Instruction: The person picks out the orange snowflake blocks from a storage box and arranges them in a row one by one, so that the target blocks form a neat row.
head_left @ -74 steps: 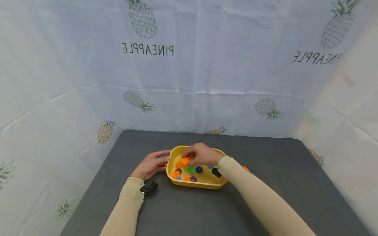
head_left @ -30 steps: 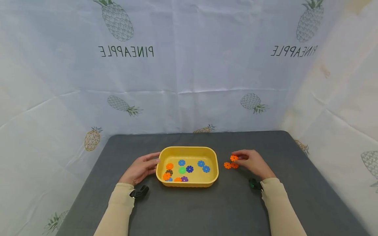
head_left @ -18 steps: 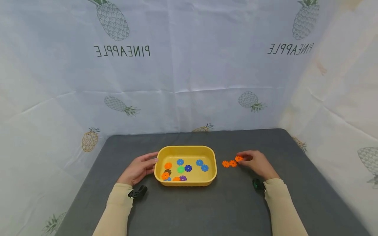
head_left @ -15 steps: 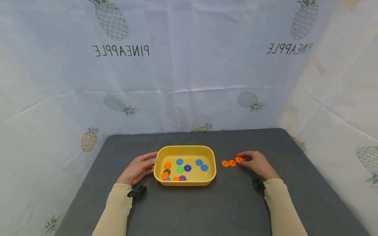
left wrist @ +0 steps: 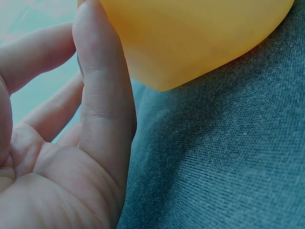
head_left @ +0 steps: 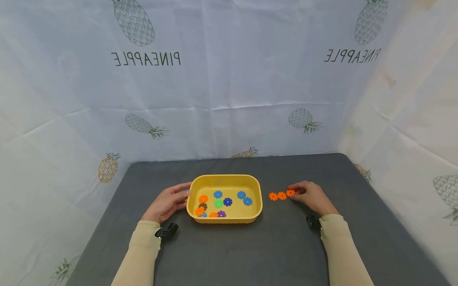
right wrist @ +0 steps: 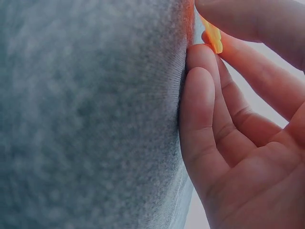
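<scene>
In the head view, my left hand rests at the left end of a yellow plastic basket, fingers loosely extended. Its thumb touches the basket wall in the left wrist view. To the right of the basket, my right hand pinches an orange notched disc between thumb and fingers, low over the table. The right wrist view shows that disc edge-on, its far side hidden by the thumb. Two more orange discs, a left one and a middle one, line up beside it.
Inside the basket lie several notched discs: blue ones, a green one, a dark blue one, a purple one, a brown one and orange ones. Pineapple-print sheets enclose the dark grey table.
My right hand has carried an orange disc out of the basket to the other orange discs. The three now form a row, rightmost disc shifted right. My left hand stays at the basket.
</scene>
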Available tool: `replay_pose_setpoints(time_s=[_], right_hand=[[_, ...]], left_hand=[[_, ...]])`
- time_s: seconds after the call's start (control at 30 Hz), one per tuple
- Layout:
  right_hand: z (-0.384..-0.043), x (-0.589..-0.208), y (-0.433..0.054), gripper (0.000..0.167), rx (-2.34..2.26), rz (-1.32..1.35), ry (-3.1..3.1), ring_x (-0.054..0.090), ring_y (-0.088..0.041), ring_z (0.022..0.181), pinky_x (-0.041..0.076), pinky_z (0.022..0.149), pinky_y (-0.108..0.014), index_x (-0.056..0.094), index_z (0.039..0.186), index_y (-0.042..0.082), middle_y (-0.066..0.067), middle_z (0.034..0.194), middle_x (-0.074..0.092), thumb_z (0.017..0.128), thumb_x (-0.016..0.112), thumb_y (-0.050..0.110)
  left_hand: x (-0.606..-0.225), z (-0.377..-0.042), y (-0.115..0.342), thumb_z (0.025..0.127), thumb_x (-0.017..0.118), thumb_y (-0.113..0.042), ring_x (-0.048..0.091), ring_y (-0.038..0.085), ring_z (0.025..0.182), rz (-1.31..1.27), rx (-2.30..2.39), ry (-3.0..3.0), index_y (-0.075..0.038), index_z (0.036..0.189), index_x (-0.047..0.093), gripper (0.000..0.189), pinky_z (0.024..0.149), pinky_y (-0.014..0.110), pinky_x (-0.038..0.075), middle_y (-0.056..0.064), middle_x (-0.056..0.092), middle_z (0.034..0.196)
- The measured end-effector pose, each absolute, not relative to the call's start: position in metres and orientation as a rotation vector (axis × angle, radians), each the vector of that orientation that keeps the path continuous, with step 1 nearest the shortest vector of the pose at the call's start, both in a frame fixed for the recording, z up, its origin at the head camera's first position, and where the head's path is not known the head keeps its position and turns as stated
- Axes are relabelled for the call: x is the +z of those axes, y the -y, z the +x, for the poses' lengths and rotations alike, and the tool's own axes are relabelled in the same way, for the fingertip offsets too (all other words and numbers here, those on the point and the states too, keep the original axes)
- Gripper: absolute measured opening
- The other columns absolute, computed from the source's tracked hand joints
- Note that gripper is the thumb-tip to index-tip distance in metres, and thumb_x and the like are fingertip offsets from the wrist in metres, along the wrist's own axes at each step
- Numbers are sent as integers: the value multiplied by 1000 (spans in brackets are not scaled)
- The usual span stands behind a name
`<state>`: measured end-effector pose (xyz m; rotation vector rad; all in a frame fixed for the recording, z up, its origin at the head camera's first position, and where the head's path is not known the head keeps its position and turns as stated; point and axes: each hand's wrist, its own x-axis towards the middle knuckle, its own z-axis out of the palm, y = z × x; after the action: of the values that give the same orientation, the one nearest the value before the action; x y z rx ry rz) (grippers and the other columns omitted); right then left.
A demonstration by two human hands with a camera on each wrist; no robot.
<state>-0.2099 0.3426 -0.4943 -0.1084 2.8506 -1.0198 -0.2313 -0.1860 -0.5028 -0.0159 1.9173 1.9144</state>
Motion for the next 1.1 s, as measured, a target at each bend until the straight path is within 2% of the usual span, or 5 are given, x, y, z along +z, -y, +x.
replay_pose_setpoints(time_s=[0.23,0.47,0.9,1.1], right_hand=[[-211,-491,-341,36,-1015,-113,-2840,66,-25,102,60,91,-49,77,133,9,-16,126,70,99,81,23],[-212,-492,-341,35,-1013,-118,-2836,65,-23,102,60,91,-48,77,133,10,-14,124,69,100,80,21],[-211,-494,-344,38,-1024,-95,-2814,66,-25,106,59,93,-47,76,135,13,-14,129,69,99,80,24],[-211,-494,-348,39,-1035,-110,-2812,67,-24,104,60,93,-46,76,135,12,-14,128,70,99,81,26]], left_hand=[[-503,-230,187,103,76,-34,76,15,104,-32,1910,-1910,-12,163,49,69,93,31,65,10,66,149],[-501,-231,188,105,74,-33,76,14,103,-6,1901,-1908,-10,166,45,71,93,29,65,11,66,150],[-500,-230,187,104,75,-32,76,14,101,-25,1913,-1900,-10,164,47,69,92,29,65,11,69,145],[-499,-230,186,104,75,-32,77,14,104,-4,1917,-1892,-10,165,46,71,93,30,65,12,66,149]])
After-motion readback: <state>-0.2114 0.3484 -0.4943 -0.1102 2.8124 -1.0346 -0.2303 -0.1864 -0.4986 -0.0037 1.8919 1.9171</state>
